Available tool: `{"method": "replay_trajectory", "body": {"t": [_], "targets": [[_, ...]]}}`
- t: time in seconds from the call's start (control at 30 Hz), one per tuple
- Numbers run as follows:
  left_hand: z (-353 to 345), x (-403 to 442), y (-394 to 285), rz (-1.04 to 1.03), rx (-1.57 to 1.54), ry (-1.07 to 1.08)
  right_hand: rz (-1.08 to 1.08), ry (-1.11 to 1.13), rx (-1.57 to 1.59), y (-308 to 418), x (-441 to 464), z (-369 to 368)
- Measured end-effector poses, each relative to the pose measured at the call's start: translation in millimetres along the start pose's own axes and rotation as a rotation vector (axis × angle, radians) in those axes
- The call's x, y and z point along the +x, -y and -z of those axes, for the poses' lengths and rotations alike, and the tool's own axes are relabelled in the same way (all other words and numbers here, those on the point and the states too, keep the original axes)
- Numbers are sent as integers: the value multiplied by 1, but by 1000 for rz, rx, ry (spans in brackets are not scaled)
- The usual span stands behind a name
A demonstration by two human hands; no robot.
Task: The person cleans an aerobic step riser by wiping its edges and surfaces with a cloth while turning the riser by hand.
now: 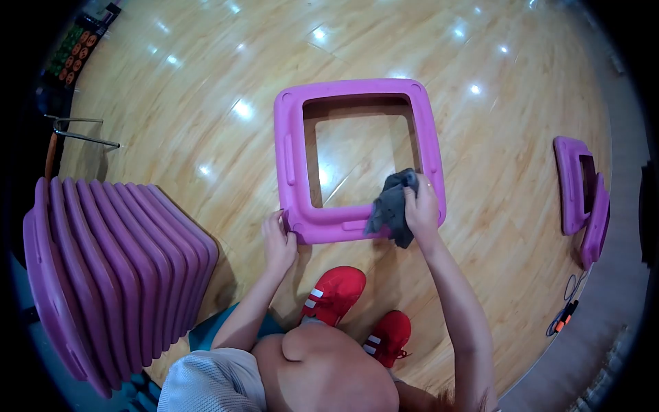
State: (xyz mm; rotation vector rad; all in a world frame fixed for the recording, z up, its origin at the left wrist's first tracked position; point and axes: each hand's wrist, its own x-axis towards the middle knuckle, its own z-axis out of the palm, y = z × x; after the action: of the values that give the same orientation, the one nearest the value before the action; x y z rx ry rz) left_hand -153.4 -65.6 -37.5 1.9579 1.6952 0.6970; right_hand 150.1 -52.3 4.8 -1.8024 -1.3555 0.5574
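Frame (357, 88), purple, with a squared opening, sits ahead of the person's red shoes (334, 295); it serves as landmark here. Whether it lies flat on the wood floor (206, 137) or is propped a little above it, cannot tell from this one angle.

Left hand (279, 242): grasping the frame's near-left corner, apparently to steady it; fingertips partly hidden. Right hand (422, 206): clenched around a bunched dark grey cloth (392, 213), which lies over the frame's near rim, close to the near-right corner.

Step in hand, as judged: wiping the near rim. Next move calls for firm contact along the moulded edge, cloth spread wider than its present wad, left hand bracing the corner against the push. Risk: the frame slewing if that hold slackens.

Left of the frame, well apart: a row of similar purple pieces (123, 268), nested on edge. Right of it, also well apart: two more purple pieces (574, 189), one partly overlapping the other, with a thin cable (568, 288) nearer the person.
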Motion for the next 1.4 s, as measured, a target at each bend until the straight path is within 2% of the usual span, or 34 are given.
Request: {"method": "replay_trajectory", "body": {"t": [0.03,0.07,0.13,0.2,0.37,0.4,0.53,0.6,0.7,0.77,0.8,0.87,0.93,1.0,1.07,1.13,1.17,1.23,1.27,1.3,1.33,1.37,1.4], "targets": [[1,-6,0,-13,50,26,210,67,-93,-2,-1,4],[2,-9,-1,-28,98,49,207,62,-93,0,-5,5],[5,-12,-11,-66,159,71,458,246,-435,7,-17,8],[1,-15,-14,-95,215,84,490,245,-458,9,-16,9],[-19,-32,-2,-313,328,91,384,392,-699,-9,-9,-6],[-23,-33,1,-385,350,92,383,391,-704,-8,-7,-5],[-33,-27,12,-451,356,-16,386,453,-577,1,2,3],[-28,-25,14,-580,408,-40,401,459,-554,13,8,9],[-3,-14,-14,-661,356,-184,332,527,-507,48,29,42],[24,-3,-42,-714,325,-195,242,661,-441,69,51,70],[38,3,-57,-762,304,-194,246,644,-458,78,60,83],[63,18,-88,-791,223,-245,100,748,-388,96,74,110],[89,38,-115,-827,74,-128,81,691,-473,107,83,132],[116,59,-144,-878,29,-134,49,545,-157,116,88,152],[140,78,-170,-877,-55,-55,42,500,-111,139,91,175],[156,98,-185,-925,-64,-61,31,276,253,168,89,192],[160,106,-190,-882,-82,29,-6,239,334,184,86,203],[167,122,-201,-792,-168,163,72,239,268,224,76,213],[167,132,-207,-806,-175,154,131,258,210,241,71,214],[166,143,-213,-749,-191,248,201,223,127,257,65,206],[167,151,-219,-690,-205,341,178,260,27,261,65,194],[169,155,-226,-682,-190,361,370,241,-411,267,65,186],[167,156,-227,-693,-194,351,367,255,-506,264,64,167]]}}
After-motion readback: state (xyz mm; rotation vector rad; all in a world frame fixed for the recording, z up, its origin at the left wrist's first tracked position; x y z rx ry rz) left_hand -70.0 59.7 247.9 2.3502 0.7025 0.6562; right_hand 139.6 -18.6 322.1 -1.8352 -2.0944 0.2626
